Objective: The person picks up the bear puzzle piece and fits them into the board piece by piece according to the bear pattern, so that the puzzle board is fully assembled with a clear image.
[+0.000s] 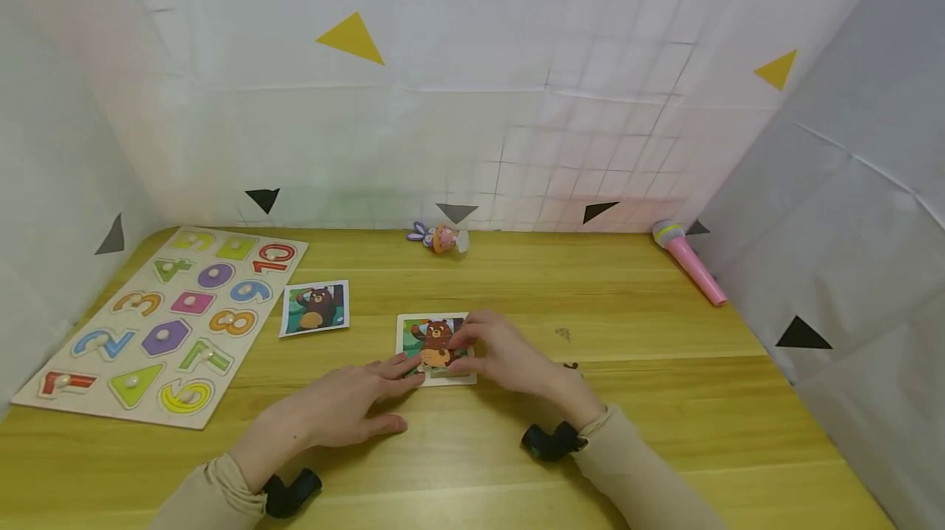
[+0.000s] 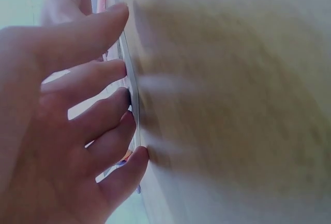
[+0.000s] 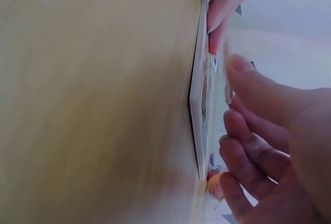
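A small bear picture puzzle board (image 1: 461, 381) with a pale rim lies flat at the middle of the table. My left hand (image 1: 347, 403) is palm down beside it, its extended fingertips resting on the board's left side. Over the board's right half, my right hand (image 1: 509, 354) pinches a thin flat puzzle piece (image 3: 228, 92) between thumb and fingers. In the right wrist view this piece is seen edge-on, just above the board. Fingers partly cover the picture.
Left of the board lies a matching bear picture card (image 1: 316, 308), beside a wooden number-and-shape board (image 1: 244, 333) with knobs. A rabbit-eared toy (image 1: 440, 238) lies at the back, a pink toy microphone (image 1: 690, 262) at back right. A small dark item (image 1: 572, 366) peeks out by my right wrist.
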Demonstrator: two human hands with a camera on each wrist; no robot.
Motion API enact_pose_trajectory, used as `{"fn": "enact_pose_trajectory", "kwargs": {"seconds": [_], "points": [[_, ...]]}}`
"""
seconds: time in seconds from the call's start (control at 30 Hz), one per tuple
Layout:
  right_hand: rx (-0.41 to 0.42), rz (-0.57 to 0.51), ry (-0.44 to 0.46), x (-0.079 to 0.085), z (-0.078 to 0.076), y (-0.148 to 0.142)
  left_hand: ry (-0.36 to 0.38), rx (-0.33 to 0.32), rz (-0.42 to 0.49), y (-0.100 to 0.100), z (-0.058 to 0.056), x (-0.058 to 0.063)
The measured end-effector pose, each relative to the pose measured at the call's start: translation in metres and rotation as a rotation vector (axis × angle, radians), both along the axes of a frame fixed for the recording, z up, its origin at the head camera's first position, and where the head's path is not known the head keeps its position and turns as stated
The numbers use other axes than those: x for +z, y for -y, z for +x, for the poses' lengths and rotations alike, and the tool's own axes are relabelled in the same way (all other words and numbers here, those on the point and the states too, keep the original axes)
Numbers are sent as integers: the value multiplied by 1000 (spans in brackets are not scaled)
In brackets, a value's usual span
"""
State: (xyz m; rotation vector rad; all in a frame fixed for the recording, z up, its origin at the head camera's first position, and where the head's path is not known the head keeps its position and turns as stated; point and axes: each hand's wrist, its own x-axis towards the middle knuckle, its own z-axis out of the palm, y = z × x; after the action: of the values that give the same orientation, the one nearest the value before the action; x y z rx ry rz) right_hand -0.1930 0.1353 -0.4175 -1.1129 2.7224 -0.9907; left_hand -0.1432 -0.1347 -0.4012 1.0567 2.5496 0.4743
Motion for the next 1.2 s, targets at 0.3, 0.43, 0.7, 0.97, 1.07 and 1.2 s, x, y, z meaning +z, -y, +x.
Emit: {"fn": "enact_pose_trajectory", "kwargs": {"seconds": [0.3,0.43,0.7,0.97,1.07,1.2], "points": [[7,33,9,-3,1,7,-3,-7,8,0,0,0],[-1,55,14,-5,1,9,-5,-8,11,0,0,0],[-21,63,22,-7,3,10,-17,-1,26,0,0,0],[-33,55,23,-7,4,11,-32,12,51,-1,0,0],[-36,53,20,-7,5,11,-27,19,66,-2,0,0],[-44,51,19,-8,5,11,-12,56,85,-3,0,-1]]}}
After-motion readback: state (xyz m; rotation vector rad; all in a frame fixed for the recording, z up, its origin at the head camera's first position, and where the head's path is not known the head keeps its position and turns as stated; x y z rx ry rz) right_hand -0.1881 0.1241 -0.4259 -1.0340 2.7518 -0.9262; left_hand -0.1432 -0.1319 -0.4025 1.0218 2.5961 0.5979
